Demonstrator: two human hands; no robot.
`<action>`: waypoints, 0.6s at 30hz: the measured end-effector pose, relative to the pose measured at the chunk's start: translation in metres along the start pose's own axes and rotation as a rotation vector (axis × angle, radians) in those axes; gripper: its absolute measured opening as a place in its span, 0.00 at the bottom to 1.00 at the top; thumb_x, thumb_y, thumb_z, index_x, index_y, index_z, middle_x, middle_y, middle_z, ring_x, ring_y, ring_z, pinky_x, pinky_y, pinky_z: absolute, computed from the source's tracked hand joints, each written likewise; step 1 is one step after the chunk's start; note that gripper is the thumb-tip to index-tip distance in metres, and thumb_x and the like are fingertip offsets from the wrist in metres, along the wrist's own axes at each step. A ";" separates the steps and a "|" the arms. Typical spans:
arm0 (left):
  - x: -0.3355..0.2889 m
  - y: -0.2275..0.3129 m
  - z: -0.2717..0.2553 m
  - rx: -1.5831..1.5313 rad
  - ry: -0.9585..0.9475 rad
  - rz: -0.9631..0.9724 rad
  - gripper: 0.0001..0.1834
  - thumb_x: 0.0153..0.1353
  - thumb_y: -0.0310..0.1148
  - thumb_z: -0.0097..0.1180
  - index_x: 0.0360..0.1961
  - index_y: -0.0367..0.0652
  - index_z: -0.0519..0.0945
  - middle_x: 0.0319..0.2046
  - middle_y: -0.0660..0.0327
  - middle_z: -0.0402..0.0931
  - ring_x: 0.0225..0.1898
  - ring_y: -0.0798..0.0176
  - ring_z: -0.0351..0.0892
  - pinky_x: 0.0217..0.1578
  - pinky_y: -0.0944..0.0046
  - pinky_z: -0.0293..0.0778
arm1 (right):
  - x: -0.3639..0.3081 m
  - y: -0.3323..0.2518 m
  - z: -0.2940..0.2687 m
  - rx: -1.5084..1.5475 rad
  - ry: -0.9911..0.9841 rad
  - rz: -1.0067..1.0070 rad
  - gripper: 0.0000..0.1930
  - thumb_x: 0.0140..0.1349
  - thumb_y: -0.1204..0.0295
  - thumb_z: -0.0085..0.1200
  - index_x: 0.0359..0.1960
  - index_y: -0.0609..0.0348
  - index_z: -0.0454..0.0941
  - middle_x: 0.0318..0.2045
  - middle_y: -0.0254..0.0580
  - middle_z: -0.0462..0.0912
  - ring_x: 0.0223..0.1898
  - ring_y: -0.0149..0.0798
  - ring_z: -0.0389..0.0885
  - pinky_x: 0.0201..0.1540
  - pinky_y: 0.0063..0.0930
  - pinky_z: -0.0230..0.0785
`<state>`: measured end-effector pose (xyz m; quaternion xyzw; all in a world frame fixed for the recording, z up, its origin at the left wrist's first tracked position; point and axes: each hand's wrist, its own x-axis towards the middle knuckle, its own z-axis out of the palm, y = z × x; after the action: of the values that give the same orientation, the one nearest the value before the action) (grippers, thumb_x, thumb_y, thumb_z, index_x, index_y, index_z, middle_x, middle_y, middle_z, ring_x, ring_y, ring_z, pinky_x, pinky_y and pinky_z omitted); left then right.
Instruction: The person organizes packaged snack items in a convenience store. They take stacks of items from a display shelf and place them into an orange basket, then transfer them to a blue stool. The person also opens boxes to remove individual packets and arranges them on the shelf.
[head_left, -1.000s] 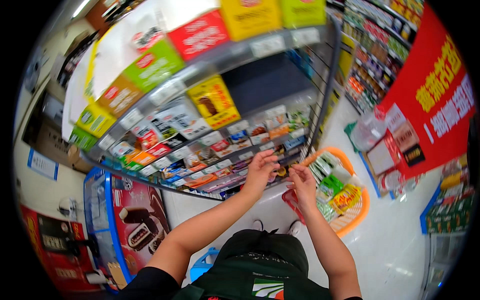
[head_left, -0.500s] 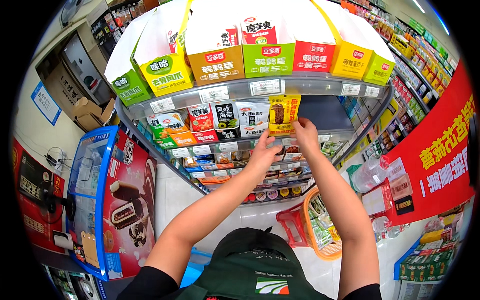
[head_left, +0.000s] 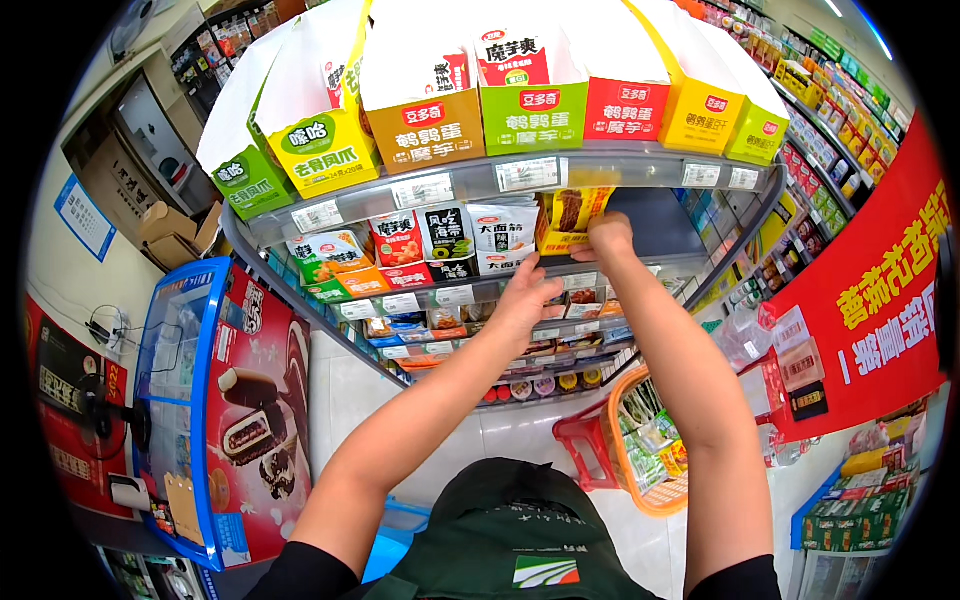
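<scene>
1 freezer (head_left: 222, 420) stands left, 1 red banner (head_left: 860, 330) right.

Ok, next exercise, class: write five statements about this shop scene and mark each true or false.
1. The bare right hand touches a yellow rectangular snack box. True.
2. The bare left hand hangs at waist level. False: it is raised to the grey shelves, near the snack box's lower edge.
3. On top, a red cardboard box stands between a green cardboard box and a yellow cardboard box. True.
4. The blue-framed freezer is left of the shelves. True.
5. The orange plastic basket is empty. False: packets lie in it.
</scene>
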<state>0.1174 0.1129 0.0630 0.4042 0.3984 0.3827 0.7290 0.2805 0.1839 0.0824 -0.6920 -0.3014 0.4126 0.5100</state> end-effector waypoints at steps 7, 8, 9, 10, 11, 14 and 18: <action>-0.006 0.002 0.005 0.012 -0.024 0.023 0.48 0.55 0.48 0.58 0.68 0.40 0.44 0.62 0.53 0.55 0.60 0.54 0.60 0.56 0.56 0.61 | -0.043 0.000 -0.038 -0.080 -0.165 -0.051 0.14 0.57 0.79 0.36 0.39 0.74 0.74 0.30 0.56 0.81 0.20 0.43 0.82 0.19 0.29 0.76; -0.005 -0.002 0.008 0.034 -0.031 0.030 0.49 0.55 0.49 0.58 0.68 0.40 0.43 0.61 0.53 0.56 0.60 0.54 0.59 0.57 0.55 0.61 | -0.056 0.005 -0.044 -0.063 -0.174 -0.043 0.15 0.58 0.79 0.35 0.40 0.73 0.74 0.30 0.55 0.81 0.20 0.42 0.82 0.20 0.29 0.76; -0.003 -0.007 0.010 0.057 -0.038 0.036 0.49 0.55 0.49 0.58 0.68 0.40 0.43 0.61 0.53 0.56 0.61 0.54 0.59 0.57 0.55 0.60 | -0.068 0.010 -0.050 -0.044 -0.182 -0.036 0.15 0.58 0.79 0.35 0.40 0.73 0.74 0.30 0.55 0.81 0.20 0.41 0.82 0.20 0.29 0.76; -0.001 -0.013 0.015 0.082 -0.048 0.041 0.50 0.55 0.49 0.59 0.68 0.41 0.42 0.61 0.53 0.56 0.61 0.54 0.58 0.57 0.54 0.60 | -0.078 0.016 -0.056 -0.018 -0.174 -0.018 0.16 0.58 0.79 0.34 0.41 0.72 0.73 0.30 0.54 0.81 0.20 0.41 0.82 0.20 0.29 0.76; -0.005 -0.016 0.026 0.104 0.002 0.018 0.48 0.55 0.45 0.60 0.68 0.43 0.42 0.59 0.53 0.59 0.60 0.55 0.60 0.56 0.51 0.61 | -0.088 0.023 -0.065 0.010 -0.161 0.002 0.16 0.58 0.79 0.34 0.42 0.71 0.73 0.30 0.53 0.81 0.20 0.40 0.82 0.20 0.28 0.76; -0.009 -0.040 0.042 0.104 -0.104 -0.004 0.50 0.51 0.35 0.64 0.68 0.47 0.43 0.58 0.53 0.58 0.55 0.57 0.67 0.48 0.56 0.70 | -0.110 0.060 -0.092 0.078 -0.108 -0.014 0.16 0.61 0.77 0.34 0.48 0.67 0.69 0.30 0.50 0.81 0.21 0.38 0.81 0.21 0.26 0.75; -0.028 -0.064 0.069 0.144 -0.292 -0.073 0.47 0.53 0.26 0.59 0.68 0.47 0.44 0.56 0.55 0.61 0.46 0.63 0.73 0.45 0.62 0.72 | -0.155 0.106 -0.132 0.188 -0.011 0.065 0.14 0.63 0.73 0.35 0.46 0.64 0.70 0.34 0.47 0.81 0.28 0.38 0.83 0.27 0.27 0.76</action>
<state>0.1828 0.0443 0.0377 0.4919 0.3292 0.2634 0.7618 0.3224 -0.0381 0.0406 -0.6482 -0.2418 0.4591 0.5573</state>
